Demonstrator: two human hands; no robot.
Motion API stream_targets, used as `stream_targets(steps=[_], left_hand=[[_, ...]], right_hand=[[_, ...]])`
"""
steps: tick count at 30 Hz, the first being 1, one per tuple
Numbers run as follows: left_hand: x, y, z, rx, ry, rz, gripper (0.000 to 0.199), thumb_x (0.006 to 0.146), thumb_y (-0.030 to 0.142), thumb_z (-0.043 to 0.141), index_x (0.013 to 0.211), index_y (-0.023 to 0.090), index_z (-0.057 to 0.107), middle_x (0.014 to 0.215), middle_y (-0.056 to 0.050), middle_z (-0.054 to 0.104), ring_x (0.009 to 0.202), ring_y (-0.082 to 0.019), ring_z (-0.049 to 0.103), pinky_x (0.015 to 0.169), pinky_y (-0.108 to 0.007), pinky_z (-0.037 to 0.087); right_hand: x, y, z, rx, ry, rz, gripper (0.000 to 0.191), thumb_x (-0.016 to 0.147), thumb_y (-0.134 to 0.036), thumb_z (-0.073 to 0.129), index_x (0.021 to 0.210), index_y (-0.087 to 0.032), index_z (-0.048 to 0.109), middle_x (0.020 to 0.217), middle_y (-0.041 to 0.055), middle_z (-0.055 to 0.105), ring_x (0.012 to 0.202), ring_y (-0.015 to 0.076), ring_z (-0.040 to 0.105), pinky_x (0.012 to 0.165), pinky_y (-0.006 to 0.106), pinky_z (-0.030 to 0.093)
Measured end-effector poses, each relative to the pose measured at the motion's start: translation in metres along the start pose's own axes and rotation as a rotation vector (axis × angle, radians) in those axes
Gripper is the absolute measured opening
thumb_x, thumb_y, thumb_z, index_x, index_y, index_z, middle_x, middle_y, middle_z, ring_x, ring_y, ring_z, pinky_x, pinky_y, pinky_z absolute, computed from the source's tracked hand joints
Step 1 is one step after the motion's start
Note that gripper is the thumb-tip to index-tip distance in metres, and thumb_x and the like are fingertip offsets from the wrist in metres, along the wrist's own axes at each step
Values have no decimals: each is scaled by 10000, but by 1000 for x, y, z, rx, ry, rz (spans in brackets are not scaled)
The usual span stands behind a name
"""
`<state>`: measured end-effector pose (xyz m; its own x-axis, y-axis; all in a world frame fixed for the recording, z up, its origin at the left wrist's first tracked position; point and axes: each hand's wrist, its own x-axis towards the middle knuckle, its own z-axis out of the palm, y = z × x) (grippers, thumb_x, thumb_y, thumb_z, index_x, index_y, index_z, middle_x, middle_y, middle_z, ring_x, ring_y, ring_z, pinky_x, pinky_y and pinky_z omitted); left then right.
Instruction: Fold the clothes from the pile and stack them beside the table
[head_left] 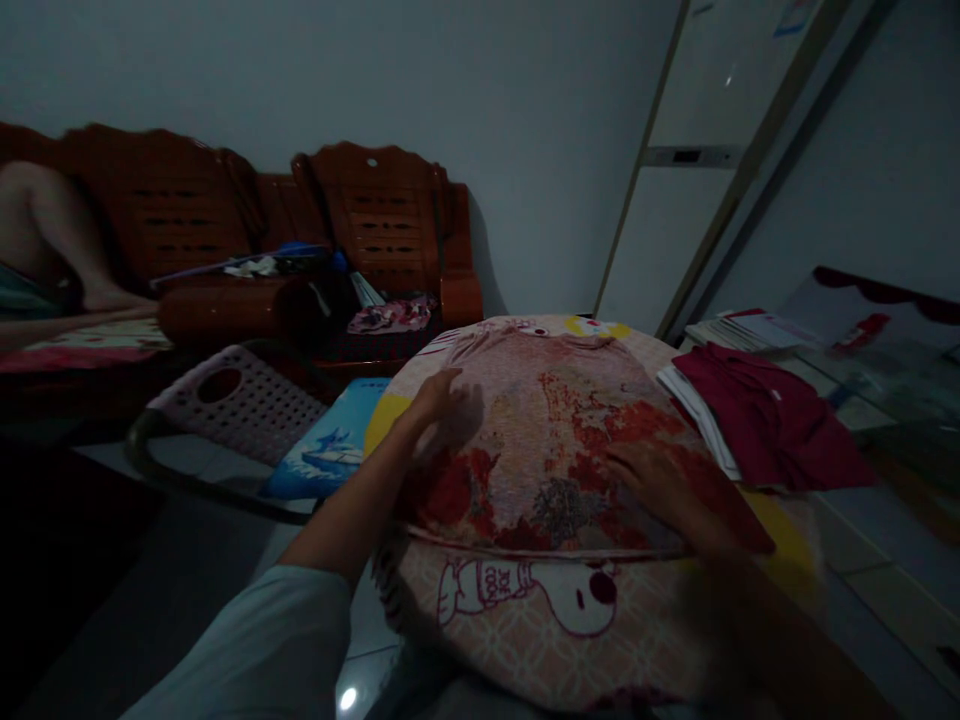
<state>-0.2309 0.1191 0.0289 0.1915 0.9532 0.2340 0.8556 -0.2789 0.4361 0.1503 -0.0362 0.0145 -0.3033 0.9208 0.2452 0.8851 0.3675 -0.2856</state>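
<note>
A pink garment with a red and grey floral pattern (pixel 525 430) is spread flat on a round table covered by a pink cartoon-print cloth (pixel 517 610). Over the garment's upper left part is my left hand (pixel 437 397), fingers apart and pointing forward, with a shadow beneath it. My right hand (pixel 651 480) rests on or just above the garment's right side, its fingers spread and holding nothing. Folded dark red and white clothes (pixel 765 415) lie at the table's right edge, beyond my right hand.
A woven-back chair (pixel 259 405) and a blue printed item (pixel 330 440) stand left of the table. Behind are wooden seats (pixel 382 220) with clothing; a person's bare leg (pixel 67 230) shows far left. Papers (pixel 757 328) and a glass surface (pixel 900 390) are at right.
</note>
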Motion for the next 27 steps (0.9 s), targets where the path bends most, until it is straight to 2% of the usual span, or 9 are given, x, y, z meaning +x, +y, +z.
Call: stream_targets(steps=[4, 9, 12, 14, 18, 21, 23, 25, 27], left_hand=[[9, -38, 8, 50, 19, -88, 449, 895, 226, 539, 1317, 73, 527, 1341, -196, 579, 1252, -299, 539, 1094, -413, 391], [-2, -49, 24, 12, 65, -80, 438, 895, 257, 505, 1302, 97, 546, 1369, -163, 569, 1272, -254, 515, 1110, -351, 364], [-2, -53, 23, -27, 130, -158, 462, 881, 237, 491, 1318, 94, 533, 1369, -154, 574, 1258, -246, 525, 1096, -356, 374], [0, -55, 22, -48, 165, -206, 458, 881, 227, 476, 1315, 96, 540, 1358, -148, 585, 1241, -243, 539, 1082, -350, 387], [1, -54, 21, -63, 197, -234, 426, 901, 247, 460, 1289, 109, 568, 1327, -138, 610, 1211, -240, 564, 1054, -332, 406], [-1, -50, 22, -60, 210, -226, 410, 930, 273, 429, 1259, 93, 592, 1294, -155, 628, 1191, -245, 577, 1046, -327, 406], [-3, -48, 22, -65, 208, -217, 407, 934, 279, 426, 1247, 85, 601, 1274, -165, 638, 1166, -247, 591, 1034, -326, 413], [-3, -48, 21, -70, 214, -228, 400, 929, 281, 439, 1245, 97, 601, 1260, -159, 649, 1144, -245, 602, 1023, -331, 420], [2, -51, 21, -60, 222, -263, 401, 908, 263, 465, 1257, 110, 590, 1251, -153, 655, 1139, -247, 606, 1017, -344, 424]], right_hand=[[13, -86, 17, 280, -166, -220, 282, 963, -245, 458, 1086, -203, 709, 1072, 81, 730, 971, 204, 662, 881, 326, 490], [39, -164, 45, 416, -340, -473, 185, 942, -215, 529, 976, -172, 706, 943, 62, 725, 868, 165, 650, 798, 270, 462], [48, -201, 60, 369, -399, -608, 172, 942, -300, 561, 999, -190, 679, 948, 47, 700, 855, 156, 637, 754, 257, 459], [49, -221, 70, 222, -370, -616, 273, 922, -431, 575, 1021, -188, 653, 963, 66, 682, 838, 189, 637, 707, 285, 480], [47, -249, 91, -2, -274, -652, 433, 900, -543, 547, 1032, -133, 591, 947, 121, 663, 787, 251, 652, 620, 354, 521], [49, -257, 102, -55, -205, -726, 190, 948, -283, 476, 966, -119, 571, 841, 113, 662, 705, 233, 652, 537, 323, 503], [51, -259, 106, -71, -184, -787, 147, 916, -123, 421, 941, -114, 566, 798, 116, 664, 673, 222, 651, 492, 296, 474], [54, -259, 108, -59, -187, -812, 167, 904, -97, 404, 941, -111, 566, 798, 122, 671, 677, 223, 658, 484, 289, 459], [55, -257, 107, -8, -202, -729, 153, 908, -145, 426, 956, -116, 568, 826, 119, 684, 694, 225, 664, 517, 295, 463]])
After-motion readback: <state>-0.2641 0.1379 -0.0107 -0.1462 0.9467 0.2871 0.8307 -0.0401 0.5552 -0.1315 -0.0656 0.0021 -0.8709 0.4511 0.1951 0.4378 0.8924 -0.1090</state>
